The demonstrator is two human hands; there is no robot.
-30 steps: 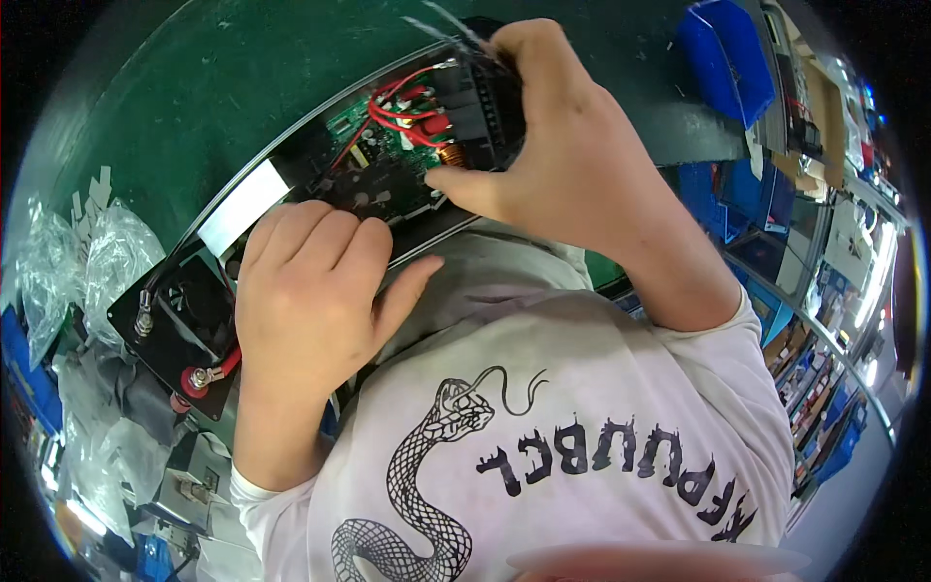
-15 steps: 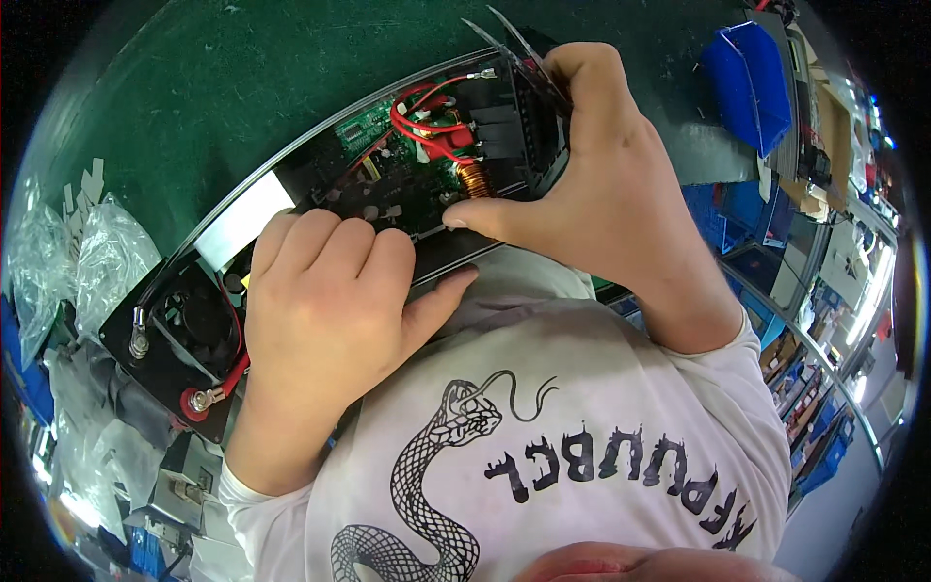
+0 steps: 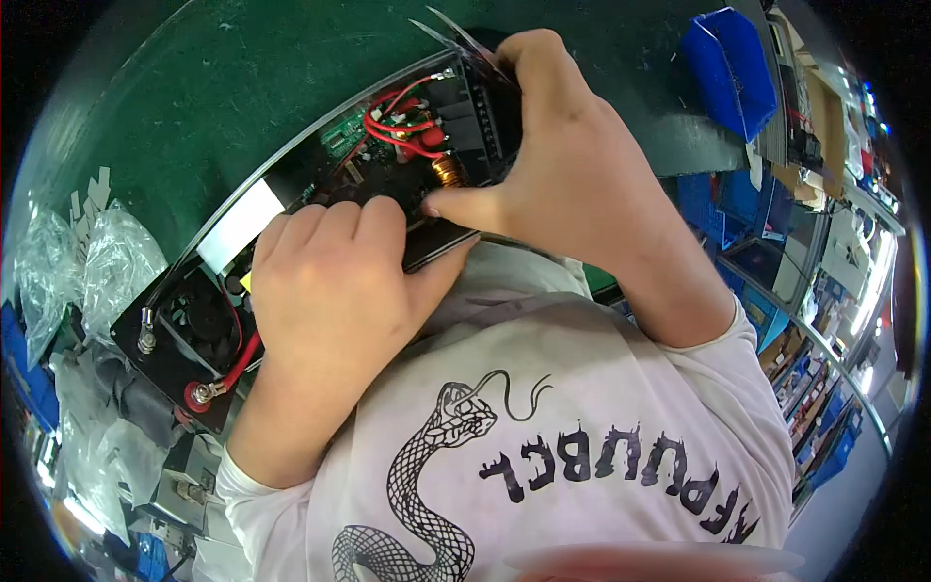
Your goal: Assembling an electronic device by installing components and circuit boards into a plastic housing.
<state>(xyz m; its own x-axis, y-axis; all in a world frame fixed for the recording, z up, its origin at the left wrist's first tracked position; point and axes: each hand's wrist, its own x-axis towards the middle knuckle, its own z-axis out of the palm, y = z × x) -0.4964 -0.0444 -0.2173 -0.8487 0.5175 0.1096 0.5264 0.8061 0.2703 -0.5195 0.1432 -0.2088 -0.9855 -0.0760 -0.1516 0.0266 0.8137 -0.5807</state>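
Before me lies a long, open black electronics case (image 3: 456, 238), tilted across the view. Inside it show a green circuit board (image 3: 341, 137), looped red wires (image 3: 383, 124) and a copper coil (image 3: 446, 172). A fan (image 3: 202, 315) sits at its left end beside bolted cable terminals. My left hand (image 3: 330, 276) is closed on the near wall, fingers curled over inside and thumb outside. My right hand (image 3: 567, 160) is around the right end, its thumb tip over the board. From under its index finger stick the two thin prongs of metal tweezers (image 3: 456, 37); their rear is hidden.
A green work surface (image 3: 223, 87) stretches beyond the case. A blue bin (image 3: 729, 73) stands at the far right. Clear plastic bags (image 3: 116, 252) lie at the left. Shelving with parts (image 3: 824, 378) lines the right side.
My right hand and the case's right end have moved left in the view. The view itself has shifted slightly. Both hands keep their hold on the case.
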